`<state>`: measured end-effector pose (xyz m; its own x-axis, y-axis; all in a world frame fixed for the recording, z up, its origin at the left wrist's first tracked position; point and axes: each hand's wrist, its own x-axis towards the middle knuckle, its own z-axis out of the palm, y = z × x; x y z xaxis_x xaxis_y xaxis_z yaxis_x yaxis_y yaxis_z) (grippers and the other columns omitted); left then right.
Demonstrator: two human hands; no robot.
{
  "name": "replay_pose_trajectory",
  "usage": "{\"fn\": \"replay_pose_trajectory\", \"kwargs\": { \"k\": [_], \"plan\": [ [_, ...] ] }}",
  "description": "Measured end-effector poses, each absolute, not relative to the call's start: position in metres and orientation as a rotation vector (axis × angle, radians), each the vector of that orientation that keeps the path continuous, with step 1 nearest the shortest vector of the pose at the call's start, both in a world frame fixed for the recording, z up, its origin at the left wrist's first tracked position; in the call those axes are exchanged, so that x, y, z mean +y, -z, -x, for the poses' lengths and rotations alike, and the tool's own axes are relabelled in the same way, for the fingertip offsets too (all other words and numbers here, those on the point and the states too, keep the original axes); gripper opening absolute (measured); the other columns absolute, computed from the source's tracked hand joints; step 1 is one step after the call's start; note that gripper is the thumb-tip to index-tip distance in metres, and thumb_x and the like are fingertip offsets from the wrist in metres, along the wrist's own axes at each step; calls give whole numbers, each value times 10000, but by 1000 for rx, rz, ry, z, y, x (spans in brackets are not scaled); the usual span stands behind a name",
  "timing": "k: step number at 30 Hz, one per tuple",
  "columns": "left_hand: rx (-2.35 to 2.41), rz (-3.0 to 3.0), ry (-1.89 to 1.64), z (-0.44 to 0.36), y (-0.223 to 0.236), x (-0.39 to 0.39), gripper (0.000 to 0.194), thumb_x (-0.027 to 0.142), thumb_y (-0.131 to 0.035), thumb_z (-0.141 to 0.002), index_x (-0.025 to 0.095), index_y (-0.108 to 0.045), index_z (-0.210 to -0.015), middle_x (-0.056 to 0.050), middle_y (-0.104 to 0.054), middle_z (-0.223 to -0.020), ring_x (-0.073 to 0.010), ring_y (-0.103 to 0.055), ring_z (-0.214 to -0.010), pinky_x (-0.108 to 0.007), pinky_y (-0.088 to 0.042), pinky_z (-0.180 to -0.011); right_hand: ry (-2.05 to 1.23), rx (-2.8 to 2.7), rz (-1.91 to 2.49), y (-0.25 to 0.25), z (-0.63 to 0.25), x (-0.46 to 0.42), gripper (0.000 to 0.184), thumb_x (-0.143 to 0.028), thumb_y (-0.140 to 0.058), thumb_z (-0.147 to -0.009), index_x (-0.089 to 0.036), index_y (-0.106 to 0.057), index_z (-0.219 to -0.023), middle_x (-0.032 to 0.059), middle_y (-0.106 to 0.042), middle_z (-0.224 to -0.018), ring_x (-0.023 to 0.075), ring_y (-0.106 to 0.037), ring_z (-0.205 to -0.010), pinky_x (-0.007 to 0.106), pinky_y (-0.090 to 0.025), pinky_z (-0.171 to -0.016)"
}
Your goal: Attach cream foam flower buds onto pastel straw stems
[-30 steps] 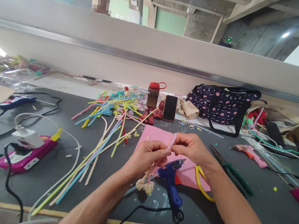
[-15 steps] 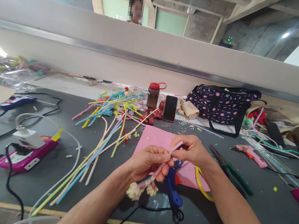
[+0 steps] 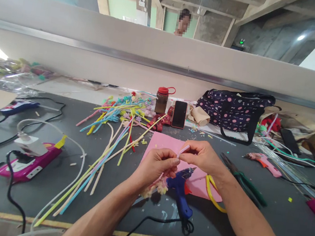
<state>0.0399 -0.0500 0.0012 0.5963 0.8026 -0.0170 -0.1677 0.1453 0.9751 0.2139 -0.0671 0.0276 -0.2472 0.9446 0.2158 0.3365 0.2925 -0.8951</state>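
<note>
Above the pink sheet [image 3: 161,143], my left hand [image 3: 157,167] is closed on a pipe-cleaner flower stem. Its cream and pink blossoms [image 3: 156,189] hang below my fingers, partly hidden by the hand. A lilac pipe cleaner [image 3: 184,149] sticks up at the stem's top, and my right hand [image 3: 203,156] pinches it there. The fingertips of both hands nearly meet. Just under them a blue hot glue gun [image 3: 182,200] lies on the sheet's lower edge, its cord trailing toward me. A yellow loop [image 3: 215,193] lies beneath my right wrist.
Loose pipe cleaners [image 3: 99,168] and a heap of coloured ones [image 3: 120,108] lie left. Green-handled pliers [image 3: 244,182] and a pink glue gun [image 3: 266,163] lie right. Behind stand a bottle [image 3: 161,102], phone [image 3: 179,114] and dark bag [image 3: 232,109]. A magenta power strip [image 3: 30,166] sits left.
My left hand has turned and risen slightly, swinging the blossoms up and right, nearer the palm. Both hands stay on the flower piece. The person beyond the partition has moved right.
</note>
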Motion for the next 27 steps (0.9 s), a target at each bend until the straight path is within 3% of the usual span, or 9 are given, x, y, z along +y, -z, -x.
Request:
{"fn": "replay_pose_trajectory", "kwargs": {
  "k": [13,18,23,27],
  "plan": [
    [426,-1033,-371,-30,-4,-50,244,319,-656,-694,81,-621,-739,-33,-608,-504,-105,-561,-383,-155,-383,-352,-1178,-1816,841,-27,-218,-66,146,-243,-695,-672,-124,-618,-640,-6,-547,-614,93,-482,-559,212,-382,-519],
    [491,-1106,-521,-34,-6,-51,229,311,-654,-706,104,-601,-787,-46,-644,-618,-116,-602,-490,-185,-447,-448,-1105,-1677,988,-22,-214,-66,108,-217,-655,-678,-139,-595,-635,-29,-517,-553,77,-437,-495,198,-326,-461],
    [622,-1157,-740,-39,-2,-49,222,277,-701,-649,129,-549,-714,17,-580,-523,-98,-556,-437,-197,-436,-454,-1010,-1655,1112,-19,-211,-63,115,-241,-647,-673,-149,-588,-637,-40,-505,-534,74,-421,-492,196,-324,-465],
    [607,-1195,-740,-38,-3,-50,218,310,-667,-681,119,-564,-694,-4,-599,-565,-102,-564,-455,-207,-441,-466,-1043,-1673,1071,-20,-213,-63,134,-257,-657,-684,-148,-589,-644,-39,-509,-546,76,-434,-513,196,-338,-480]
  ]
}}
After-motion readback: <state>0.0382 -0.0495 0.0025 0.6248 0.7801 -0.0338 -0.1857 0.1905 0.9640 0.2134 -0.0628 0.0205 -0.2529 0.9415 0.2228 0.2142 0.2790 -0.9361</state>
